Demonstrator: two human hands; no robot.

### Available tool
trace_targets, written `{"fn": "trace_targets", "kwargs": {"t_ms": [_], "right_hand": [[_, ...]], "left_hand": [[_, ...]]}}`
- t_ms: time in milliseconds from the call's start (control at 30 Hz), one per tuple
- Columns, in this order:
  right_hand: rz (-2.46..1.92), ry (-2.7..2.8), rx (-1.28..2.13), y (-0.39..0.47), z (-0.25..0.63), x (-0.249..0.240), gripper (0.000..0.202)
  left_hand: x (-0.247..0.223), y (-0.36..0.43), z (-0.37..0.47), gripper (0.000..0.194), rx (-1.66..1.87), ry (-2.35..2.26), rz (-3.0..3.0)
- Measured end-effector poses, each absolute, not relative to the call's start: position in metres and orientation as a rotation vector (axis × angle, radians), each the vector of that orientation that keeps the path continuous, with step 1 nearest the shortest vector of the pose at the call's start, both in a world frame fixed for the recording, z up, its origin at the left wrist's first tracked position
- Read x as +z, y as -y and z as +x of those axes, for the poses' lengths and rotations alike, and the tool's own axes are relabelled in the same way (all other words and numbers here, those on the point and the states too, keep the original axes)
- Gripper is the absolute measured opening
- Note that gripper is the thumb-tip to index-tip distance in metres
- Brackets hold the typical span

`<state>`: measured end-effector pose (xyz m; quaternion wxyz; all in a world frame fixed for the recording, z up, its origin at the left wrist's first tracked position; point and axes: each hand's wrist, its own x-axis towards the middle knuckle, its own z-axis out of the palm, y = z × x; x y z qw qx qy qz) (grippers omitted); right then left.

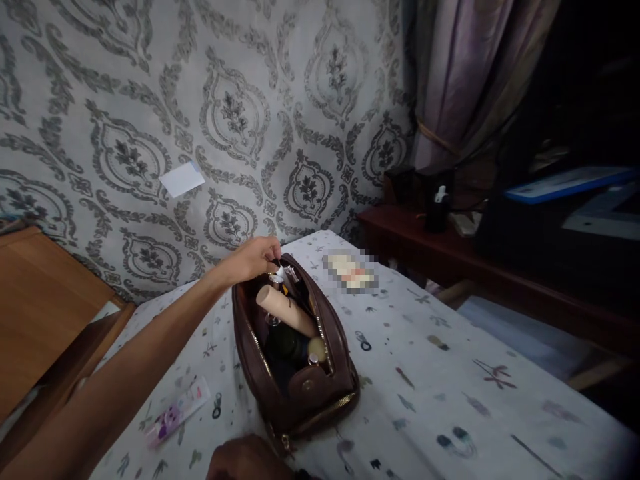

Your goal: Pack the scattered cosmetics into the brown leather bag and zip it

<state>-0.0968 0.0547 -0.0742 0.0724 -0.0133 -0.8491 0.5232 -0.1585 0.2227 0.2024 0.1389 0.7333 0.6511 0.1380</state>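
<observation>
A dark brown zippered bag lies unzipped on the patterned white cloth. Inside it are a beige tube, a dark green item and several small bottles near the far end. My left hand reaches over the bag's far left edge with fingers pinched together beside a small white-topped item; what the fingertips hold is too small to tell. At the bottom edge, my right hand is dark and partly cut off, close to the bag's near end, its fingers hidden.
A pink and white tube lies left of the bag. Beyond the bag is a blurred pale item. A wooden cabinet stands at the left. On the right, a dark red table holds a dark bottle.
</observation>
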Motion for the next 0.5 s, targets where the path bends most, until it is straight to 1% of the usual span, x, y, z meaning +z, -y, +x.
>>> {"fn": "trace_targets", "kwargs": {"t_ms": [267,500], "right_hand": [[-0.034,2.452,1.580,-0.054,-0.095,-0.071,0.015],[0.028,2.332,1.602,-0.054,-0.072,-0.050,0.029]], "left_hand": [[0.193,-0.226,-0.159,0.016,0.370,-1.887,2.126],[0.192,-0.227,-0.161,0.013,0.407,-1.822,2.074]]}}
